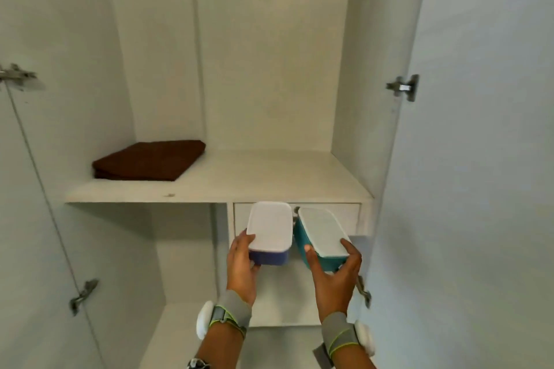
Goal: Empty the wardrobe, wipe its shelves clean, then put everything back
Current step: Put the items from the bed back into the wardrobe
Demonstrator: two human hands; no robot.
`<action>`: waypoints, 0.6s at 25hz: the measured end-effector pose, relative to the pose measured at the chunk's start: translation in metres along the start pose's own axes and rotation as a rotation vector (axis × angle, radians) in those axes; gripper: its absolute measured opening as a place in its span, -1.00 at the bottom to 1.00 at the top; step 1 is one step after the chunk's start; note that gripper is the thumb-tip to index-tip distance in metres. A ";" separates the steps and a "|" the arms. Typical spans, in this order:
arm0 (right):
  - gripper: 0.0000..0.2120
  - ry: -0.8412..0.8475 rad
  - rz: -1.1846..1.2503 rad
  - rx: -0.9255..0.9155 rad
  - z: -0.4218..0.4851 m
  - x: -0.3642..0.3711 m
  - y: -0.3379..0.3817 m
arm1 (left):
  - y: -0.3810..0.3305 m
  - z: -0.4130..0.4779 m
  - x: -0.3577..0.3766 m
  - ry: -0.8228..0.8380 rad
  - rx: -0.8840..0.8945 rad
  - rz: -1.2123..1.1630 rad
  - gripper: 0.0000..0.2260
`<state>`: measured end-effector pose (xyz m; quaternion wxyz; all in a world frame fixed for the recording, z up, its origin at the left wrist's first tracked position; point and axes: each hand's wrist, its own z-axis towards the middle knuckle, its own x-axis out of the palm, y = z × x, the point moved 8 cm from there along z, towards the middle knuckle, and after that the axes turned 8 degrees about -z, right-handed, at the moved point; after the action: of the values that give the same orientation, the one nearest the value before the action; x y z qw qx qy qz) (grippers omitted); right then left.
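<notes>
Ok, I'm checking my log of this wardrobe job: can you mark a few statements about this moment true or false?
1. The left hand holds a dark blue box with a white lid. True.
2. The right hand is empty. False: it holds a teal box.
3. A folded brown cloth lies on the left of the shelf. True.
4. Both boxes rest on the shelf. False: both are in the hands, below its front edge.

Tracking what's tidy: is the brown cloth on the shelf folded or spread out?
Folded: the brown cloth lies as a compact rectangle, stacked layers showing at its front edge, on the shelf.
</notes>
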<state>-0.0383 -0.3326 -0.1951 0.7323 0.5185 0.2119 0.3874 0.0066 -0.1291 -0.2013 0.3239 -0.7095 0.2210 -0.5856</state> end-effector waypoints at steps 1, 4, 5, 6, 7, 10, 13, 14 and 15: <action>-0.26 0.024 0.022 -0.003 0.012 0.023 0.002 | -0.014 0.017 0.001 -0.017 0.029 -0.011 -0.82; -0.27 0.090 0.041 -0.044 0.043 0.090 0.004 | -0.054 0.078 0.001 -0.022 0.090 -0.001 -0.75; -0.27 0.118 0.046 -0.055 0.055 0.114 0.004 | -0.066 0.104 0.000 -0.021 0.096 0.006 -0.75; -0.26 0.133 0.046 -0.074 0.068 0.143 0.002 | -0.081 0.136 -0.002 -0.019 0.107 0.010 -0.75; -0.26 0.147 0.046 -0.090 0.080 0.166 0.002 | -0.093 0.161 -0.002 -0.017 0.119 0.012 -0.75; -0.29 0.147 0.038 -0.108 0.113 0.231 0.000 | -0.124 0.235 -0.001 0.006 0.120 0.039 -0.81; -0.32 0.160 0.023 -0.092 0.143 0.286 -0.007 | -0.141 0.295 -0.001 -0.010 0.109 0.076 -0.85; -0.33 0.156 0.006 -0.086 0.152 0.301 -0.010 | -0.144 0.314 -0.001 -0.010 0.102 0.090 -0.86; -0.33 0.152 -0.008 -0.078 0.160 0.320 -0.017 | -0.147 0.335 -0.002 -0.007 0.097 0.099 -0.86</action>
<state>0.2768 -0.1790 -0.1214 0.7351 0.4581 0.2535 0.4307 0.3230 0.0415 -0.1318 0.3873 -0.6831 0.2261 -0.5764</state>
